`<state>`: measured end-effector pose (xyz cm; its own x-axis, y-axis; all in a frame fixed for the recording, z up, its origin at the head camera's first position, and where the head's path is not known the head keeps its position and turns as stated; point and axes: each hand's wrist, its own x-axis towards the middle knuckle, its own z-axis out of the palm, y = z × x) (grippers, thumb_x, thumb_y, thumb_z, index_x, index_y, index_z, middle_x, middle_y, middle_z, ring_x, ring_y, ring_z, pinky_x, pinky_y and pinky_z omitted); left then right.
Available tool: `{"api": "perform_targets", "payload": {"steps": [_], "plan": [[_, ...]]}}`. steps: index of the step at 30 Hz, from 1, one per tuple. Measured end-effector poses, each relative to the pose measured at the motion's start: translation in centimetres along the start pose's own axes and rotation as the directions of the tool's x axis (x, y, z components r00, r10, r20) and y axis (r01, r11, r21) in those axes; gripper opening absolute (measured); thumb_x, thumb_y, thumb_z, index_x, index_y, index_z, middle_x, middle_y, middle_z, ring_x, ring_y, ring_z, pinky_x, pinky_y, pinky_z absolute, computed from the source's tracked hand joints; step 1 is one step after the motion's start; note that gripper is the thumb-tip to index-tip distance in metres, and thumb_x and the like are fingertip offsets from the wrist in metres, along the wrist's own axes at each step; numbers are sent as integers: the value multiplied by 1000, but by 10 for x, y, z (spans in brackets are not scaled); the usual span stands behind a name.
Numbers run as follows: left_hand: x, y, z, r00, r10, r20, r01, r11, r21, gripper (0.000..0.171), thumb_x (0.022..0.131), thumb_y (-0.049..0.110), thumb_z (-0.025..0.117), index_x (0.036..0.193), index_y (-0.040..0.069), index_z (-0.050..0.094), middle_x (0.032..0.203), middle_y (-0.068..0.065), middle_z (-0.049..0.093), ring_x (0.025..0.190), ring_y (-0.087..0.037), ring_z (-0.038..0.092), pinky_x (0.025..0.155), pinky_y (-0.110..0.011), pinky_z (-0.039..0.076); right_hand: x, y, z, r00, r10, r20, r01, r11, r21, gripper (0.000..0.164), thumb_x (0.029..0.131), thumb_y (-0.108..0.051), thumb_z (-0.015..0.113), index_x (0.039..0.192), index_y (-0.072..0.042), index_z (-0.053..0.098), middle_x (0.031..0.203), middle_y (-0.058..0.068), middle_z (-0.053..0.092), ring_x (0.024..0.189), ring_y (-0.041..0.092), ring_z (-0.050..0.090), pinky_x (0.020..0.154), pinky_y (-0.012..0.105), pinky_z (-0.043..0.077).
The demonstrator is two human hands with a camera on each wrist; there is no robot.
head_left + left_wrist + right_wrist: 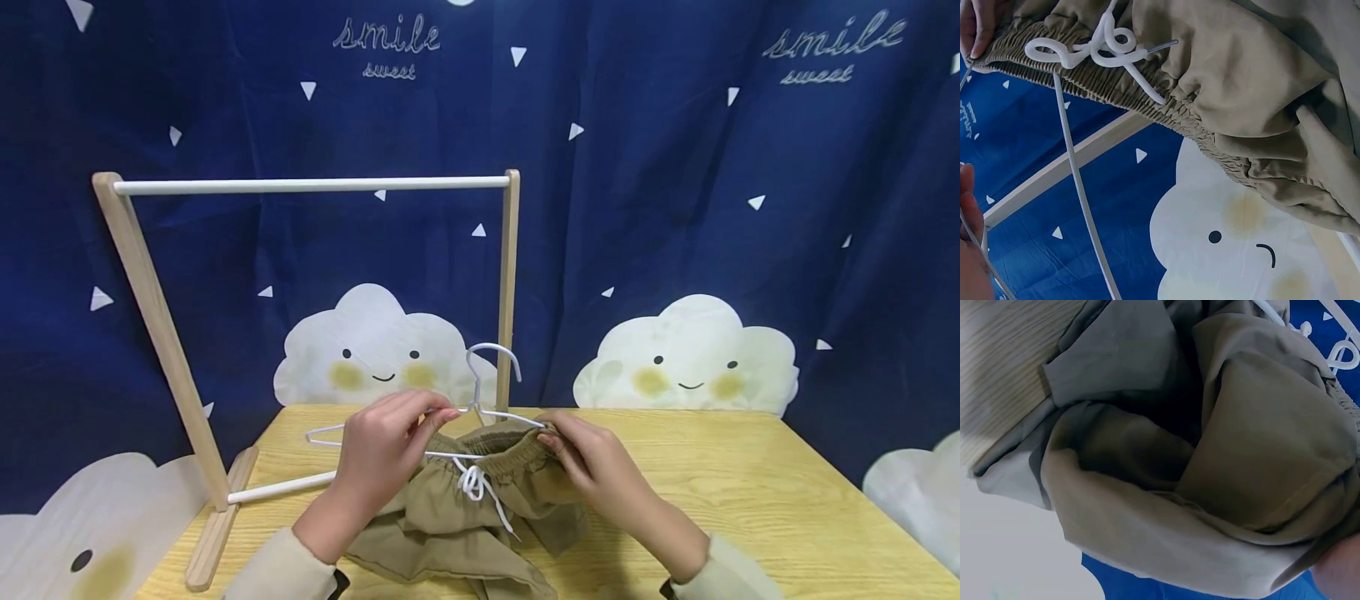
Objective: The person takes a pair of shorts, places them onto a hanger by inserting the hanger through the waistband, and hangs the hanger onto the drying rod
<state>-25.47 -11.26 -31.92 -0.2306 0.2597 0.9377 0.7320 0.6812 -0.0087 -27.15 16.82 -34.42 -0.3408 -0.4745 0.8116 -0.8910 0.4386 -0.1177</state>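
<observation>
The left hand [386,442] pinches the hanger [476,406] while the right hand [596,457] pinches the waistband [519,458], probably best stretched evenly along it.

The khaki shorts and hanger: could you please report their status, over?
Left hand pinching white hanger; right hand gripping waistband of khaki shorts. Hanger's bar running into waistband, left end outside. Nothing seen in the way.
</observation>
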Motion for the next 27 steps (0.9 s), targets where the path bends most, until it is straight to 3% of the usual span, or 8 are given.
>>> {"api": "perform_targets", "payload": {"steps": [8,12,16,18,20,22,25,27], "plan": [[-3,-7,-6,997,32,71,-33,999,9,23,102,36,61,94,19,74,85,10,72,65,-2,59,57,-20,50,-3,-1,0,999,-6,-35,5,999,-42,27,89,6,70,112,-8,69,101,-2,72,87,11,69,79,20,54],[-13,-20,-14,995,-60,78,54,995,80,19,102,29,61,94,18,73,86,7,72,71,-6,64,57,-27,53,-7,2,-2,998,29,-61,-34,997,-75,28,87,6,72,111,-9,70,101,-3,73,85,10,69,77,19,53],[-28,-38,-22,977,-211,32,202,964,171,12,98,19,64,93,12,72,87,0,72,77,-15,67,58,-36,55,-13,5,-6,993,88,-80,-94,993,-75,28,88,8,71,109,-9,71,98,-3,73,76,3,61,69,15,48],[-34,-45,-25,955,-296,12,288,937,199,11,98,14,64,93,8,71,86,-4,70,77,-21,67,57,-40,53,-16,6,-8,990,109,-90,-116,990,-80,29,87,10,71,110,-8,71,97,-3,73,74,2,57,67,14,46],[-39,-51,-26,921,-390,15,378,900,216,12,100,13,61,96,4,69,87,-9,70,79,-26,68,58,-44,53,-18,7,-9,987,125,-102,-134,987,-92,30,87,10,71,111,-8,71,98,-2,73,75,2,58,68,14,46],[-43,-55,-26,874,-484,43,464,858,222,15,102,13,57,101,1,66,91,-13,70,81,-30,68,62,-47,53,-20,8,-10,985,133,-110,-144,984,-104,31,86,11,71,111,-8,71,99,-2,74,78,2,60,71,15,48],[-49,-57,-22,789,-604,109,577,791,204,17,103,11,52,108,-1,62,98,-16,70,84,-33,68,69,-50,53,-21,8,-11,984,134,-118,-148,982,-115,31,86,11,71,111,-8,71,100,-2,74,82,5,64,74,15,50],[-54,-57,-17,750,-642,157,616,765,188,16,102,7,51,110,-2,61,97,-15,70,84,-32,69,72,-50,53,-21,8,-11,983,129,-127,-144,983,-113,30,85,12,71,110,-6,71,100,-1,74,84,8,67,76,16,51]]}}
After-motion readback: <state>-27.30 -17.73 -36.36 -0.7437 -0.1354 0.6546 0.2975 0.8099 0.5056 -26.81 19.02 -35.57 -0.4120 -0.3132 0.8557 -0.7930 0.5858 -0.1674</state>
